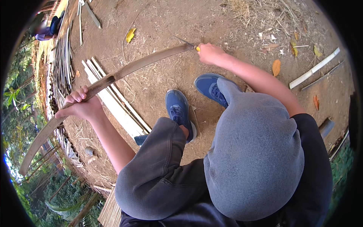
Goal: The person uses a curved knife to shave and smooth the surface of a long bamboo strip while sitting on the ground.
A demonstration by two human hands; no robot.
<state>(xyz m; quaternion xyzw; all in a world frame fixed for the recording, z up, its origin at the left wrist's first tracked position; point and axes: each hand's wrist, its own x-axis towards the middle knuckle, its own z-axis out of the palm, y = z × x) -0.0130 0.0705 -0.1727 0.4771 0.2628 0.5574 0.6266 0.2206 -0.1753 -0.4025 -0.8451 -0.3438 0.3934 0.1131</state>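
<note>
A long brown strip, apparently split bamboo (141, 62), slants across in front of me from lower left to upper middle. My left hand (84, 106) is closed around it partway along, the thumb along its near edge and the fingers over the far side. At the strip's far right end, my right hand (210, 53) grips a knife (184, 41) by its yellow handle. The thin dark blade points up and left and lies at the tip of the strip; whether it cuts in cannot be told. A dark patch marks the strip right of my left hand.
Pale split strips (120, 108) lie on the dirt beneath the held piece, with a dark phone-like object (140, 140) at their near end. A pile of long strips (63, 56) lies farther left. Another person (47, 32) is at the upper left. A white strip (314, 68) lies right.
</note>
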